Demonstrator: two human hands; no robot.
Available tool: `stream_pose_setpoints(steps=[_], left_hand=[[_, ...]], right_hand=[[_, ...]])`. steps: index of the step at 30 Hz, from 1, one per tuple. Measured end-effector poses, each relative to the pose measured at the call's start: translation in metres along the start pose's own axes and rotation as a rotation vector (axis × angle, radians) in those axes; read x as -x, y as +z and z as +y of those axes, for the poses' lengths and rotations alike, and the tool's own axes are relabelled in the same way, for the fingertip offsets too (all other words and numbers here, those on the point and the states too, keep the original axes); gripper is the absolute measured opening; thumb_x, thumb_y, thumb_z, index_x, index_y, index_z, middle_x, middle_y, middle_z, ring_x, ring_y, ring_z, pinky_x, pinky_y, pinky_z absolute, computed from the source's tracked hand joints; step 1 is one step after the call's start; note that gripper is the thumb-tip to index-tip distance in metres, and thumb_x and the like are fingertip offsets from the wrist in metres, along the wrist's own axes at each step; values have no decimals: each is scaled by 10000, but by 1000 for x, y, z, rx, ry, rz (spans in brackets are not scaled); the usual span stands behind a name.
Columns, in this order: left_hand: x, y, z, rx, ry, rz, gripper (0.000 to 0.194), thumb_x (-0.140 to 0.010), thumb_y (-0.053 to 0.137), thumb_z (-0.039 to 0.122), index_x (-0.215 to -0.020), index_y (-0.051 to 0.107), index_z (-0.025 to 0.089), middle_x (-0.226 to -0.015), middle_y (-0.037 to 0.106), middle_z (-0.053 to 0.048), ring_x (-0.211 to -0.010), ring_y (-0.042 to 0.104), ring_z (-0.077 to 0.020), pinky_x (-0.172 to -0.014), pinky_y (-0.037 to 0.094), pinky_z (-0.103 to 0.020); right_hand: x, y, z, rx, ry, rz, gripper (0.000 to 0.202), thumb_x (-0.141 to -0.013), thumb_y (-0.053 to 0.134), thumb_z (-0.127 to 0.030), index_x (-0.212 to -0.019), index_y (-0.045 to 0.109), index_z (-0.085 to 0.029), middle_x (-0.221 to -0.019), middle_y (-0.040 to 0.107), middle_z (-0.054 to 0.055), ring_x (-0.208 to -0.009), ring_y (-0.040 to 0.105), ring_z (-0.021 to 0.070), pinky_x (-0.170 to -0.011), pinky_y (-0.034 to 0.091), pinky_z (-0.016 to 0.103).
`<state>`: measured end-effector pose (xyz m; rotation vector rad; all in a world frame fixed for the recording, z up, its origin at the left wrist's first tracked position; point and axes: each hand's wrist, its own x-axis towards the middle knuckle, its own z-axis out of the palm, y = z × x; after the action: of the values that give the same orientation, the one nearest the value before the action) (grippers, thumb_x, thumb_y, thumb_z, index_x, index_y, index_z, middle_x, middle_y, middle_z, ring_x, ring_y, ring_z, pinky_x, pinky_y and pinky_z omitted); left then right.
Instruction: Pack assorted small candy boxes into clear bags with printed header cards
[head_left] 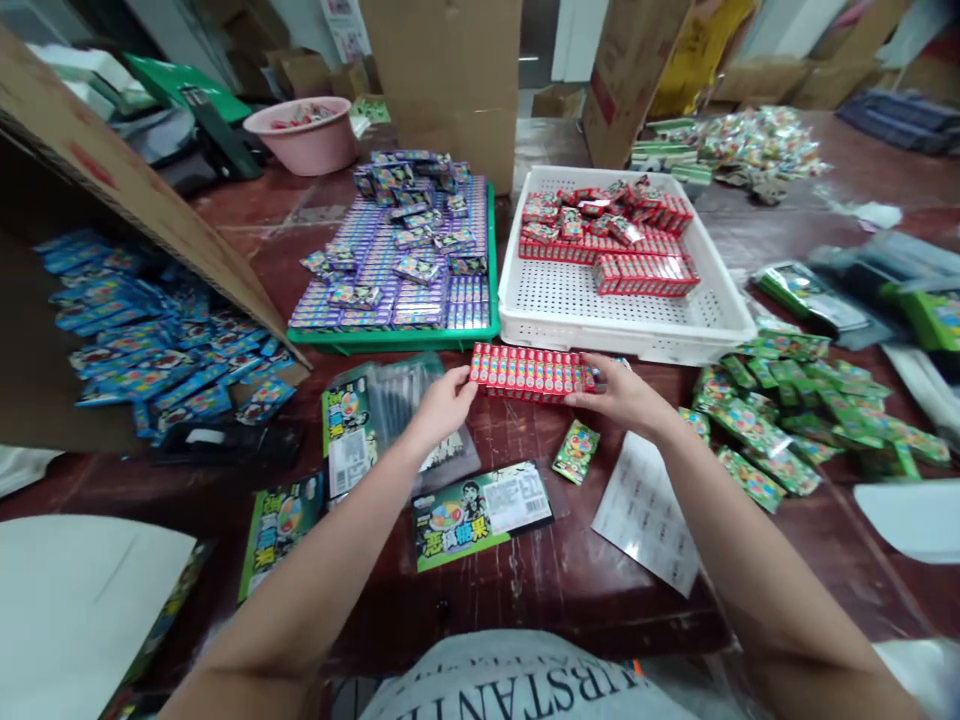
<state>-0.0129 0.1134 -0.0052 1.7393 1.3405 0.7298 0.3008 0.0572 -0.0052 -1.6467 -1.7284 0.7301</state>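
A row of small red candy boxes (532, 372) is squeezed end to end between my two hands, just in front of the trays. My left hand (444, 408) presses its left end, and my right hand (621, 392) grips the right end. Behind the row stands a white perforated tray (626, 338) with more red boxes, some in rows and some in a loose heap. Below my hands lie a single green packet (576, 450) and a printed candy pouch (484, 512). A sheet of stickers (651, 510) lies by my right forearm.
A green tray (397, 341) holds purple boxes. Blue packets (150, 330) fill a carton (150, 190) at left. Green packets (810, 400) are heaped at right. Clear plastic sleeves (409, 400) lie near my left hand. A pink basin (304, 150) stands at the back.
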Motion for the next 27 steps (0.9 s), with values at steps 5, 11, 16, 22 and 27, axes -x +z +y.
stream_pose_setpoints(steps=[5,11,16,22,27], left_hand=[[44,-5,32,-216,99,66,537,-936,569,348,-1438,498,171,-1476,516,-149,-1340,531,-284,-1154,404,-454],[109,13,61,-498,343,-338,581,-924,632,474,-1431,487,232,-1468,531,-89,-1356,478,-272,-1162,383,-438],[72,67,79,-634,461,-473,844,-774,768,544,-1471,442,199,-1461,519,-119,-1305,471,-336,-1112,400,-474],[51,103,99,-873,430,-545,410,-847,708,326,-1211,646,147,-1200,651,-165,-1115,559,-340,-939,468,-451],[52,89,89,-633,860,-808,526,-875,472,-4,-1277,633,296,-1463,570,3,-1293,484,-267,-1046,400,-453]], right_hand=[[9,-24,4,14,-68,-71,747,-720,838,-363,-1401,543,-276,-1398,528,102,-1289,561,324,-1110,480,541],[66,-38,20,-68,-88,-174,886,-778,792,-461,-1523,339,-300,-1448,412,120,-1260,577,317,-1081,520,518],[101,-39,18,318,-152,-203,885,-780,767,-506,-1519,359,-239,-1374,493,157,-1294,496,399,-1098,439,630],[114,-67,11,331,-197,-181,837,-797,751,-519,-1503,381,-263,-1364,521,142,-1269,504,375,-1092,425,588],[113,-81,11,299,-263,-302,797,-806,750,-494,-1484,406,-255,-1370,539,131,-1269,512,352,-1085,427,567]])
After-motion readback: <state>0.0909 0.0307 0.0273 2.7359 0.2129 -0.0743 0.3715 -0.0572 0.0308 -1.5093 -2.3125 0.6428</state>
